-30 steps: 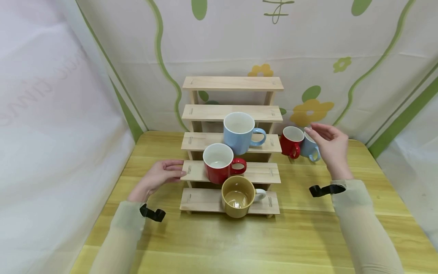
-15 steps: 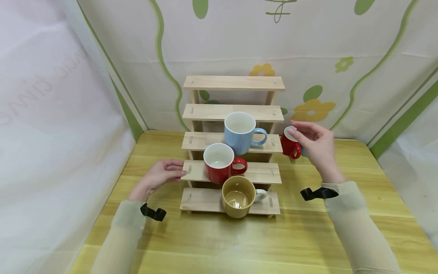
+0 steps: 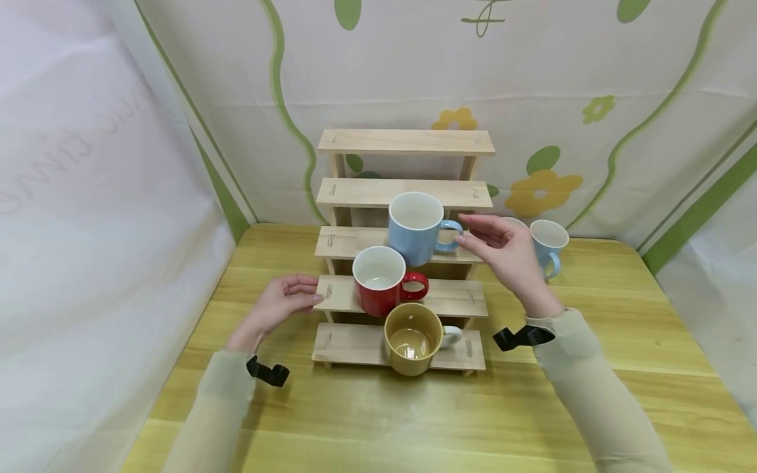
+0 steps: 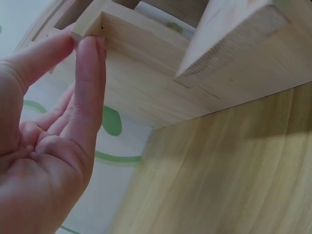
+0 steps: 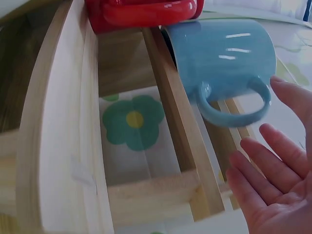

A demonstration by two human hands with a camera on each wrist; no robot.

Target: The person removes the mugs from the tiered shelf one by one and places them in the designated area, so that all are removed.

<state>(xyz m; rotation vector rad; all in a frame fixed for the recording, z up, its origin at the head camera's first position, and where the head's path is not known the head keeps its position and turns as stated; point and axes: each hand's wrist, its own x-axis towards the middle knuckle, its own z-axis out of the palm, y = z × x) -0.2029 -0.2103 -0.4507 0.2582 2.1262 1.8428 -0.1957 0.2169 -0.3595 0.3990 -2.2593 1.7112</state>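
Observation:
A stepped wooden shelf rack (image 3: 361, 192) stands on the table. My left hand (image 3: 282, 303) pinches the left end of its second-lowest board between thumb and fingers, as the left wrist view shows. On the third step from the bottom sits a large light-blue mug (image 3: 414, 235), its handle to the right. My right hand (image 3: 505, 253) is beside that handle, thumb and fingers spread apart around its outer side without gripping it. One step lower is a red mug (image 3: 378, 289). The lowest step bears a mustard-yellow mug (image 3: 412, 348) with a white handle.
Right of the rack, a small light-blue mug (image 3: 547, 240) stands on the wooden table (image 3: 378, 420). Another mug's white rim (image 3: 516, 222) shows beside it, mostly hidden behind my right hand. A printed fabric backdrop (image 3: 390, 66) rises behind the rack.
My right hand has moved left, from above the small mugs at the right to the large light-blue mug's handle. My left hand keeps its hold on the rack; the mugs stay in place.

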